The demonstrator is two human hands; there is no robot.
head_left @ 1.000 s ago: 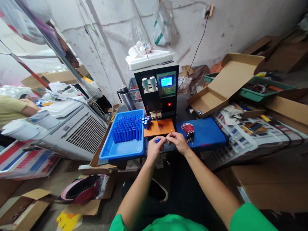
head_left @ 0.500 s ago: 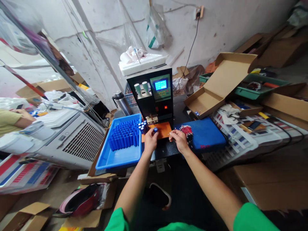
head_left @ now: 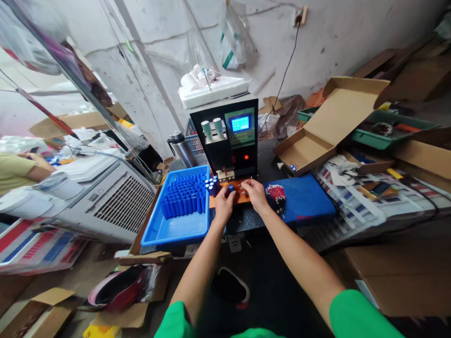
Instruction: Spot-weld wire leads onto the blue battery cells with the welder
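My left hand [head_left: 224, 203] is closed around a blue cylindrical battery cell [head_left: 230, 188], held upright over the orange board [head_left: 242, 198]. Just behind it, several more blue cells [head_left: 212, 185] stand in a cluster. My right hand [head_left: 254, 191] is pinched, its fingertips to the right of the held cell; what lies between them is too small to make out. Facing me is a black spot-welding machine [head_left: 234, 162] with a lit blue screen [head_left: 240, 123] and a brass-coloured electrode block [head_left: 225, 175]. A bundle of red and black wires [head_left: 276, 195] rests right of my right hand.
At left, a blue tray [head_left: 172, 232] contains rows of blue cells. A blue pad [head_left: 306, 202] lies at right, with an open cardboard box [head_left: 303, 152] behind it. A steel flask [head_left: 182, 149] stands behind the tray. Further left, another person's arm [head_left: 38, 169] shows.
My right hand has moved left and slightly up, closer to the cell in my left hand. The left hand keeps its hold on the cell. The whole view has shifted slightly.
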